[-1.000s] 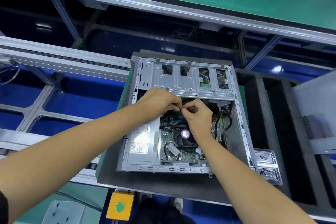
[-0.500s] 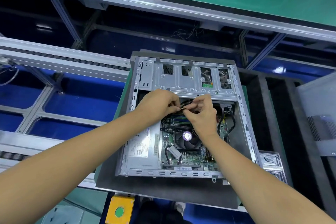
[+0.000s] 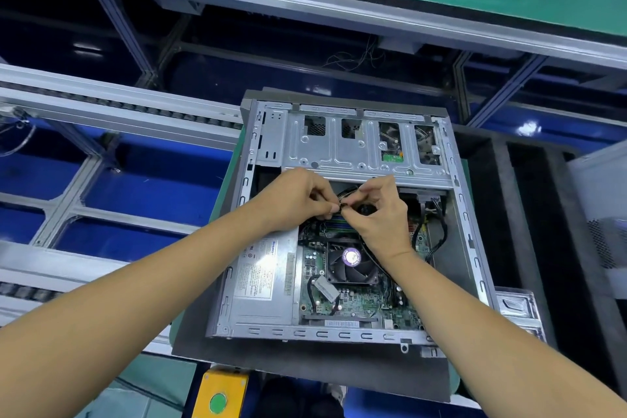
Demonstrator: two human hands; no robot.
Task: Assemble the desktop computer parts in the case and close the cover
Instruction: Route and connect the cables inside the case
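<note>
An open grey computer case (image 3: pixel 473 248) lies flat on a dark foam pad (image 3: pixel 305 366). Inside I see the motherboard (image 3: pixel 356 302), a CPU fan (image 3: pixel 351 265), a silver power supply (image 3: pixel 261 282) at the left and the drive cage (image 3: pixel 356 149) at the far end. My left hand (image 3: pixel 295 197) and my right hand (image 3: pixel 383 214) meet above the memory slots, just below the drive cage. Both pinch a thin black cable (image 3: pixel 346 193) between their fingertips. Where the cable ends is hidden under my fingers.
A black foam tray (image 3: pixel 529 214) with slots stands right of the case, with a perforated grey side panel (image 3: pixel 604 214) at the far right. A metal bracket (image 3: pixel 515 305) lies by the case's near right corner. Conveyor rails (image 3: pixel 118 112) run left. A yellow button box (image 3: pixel 220 394) sits below.
Both hands have risen a little toward the drive cage while keeping the pinch on the cable. The camera has drifted, so the case sits slightly lower and further right.
</note>
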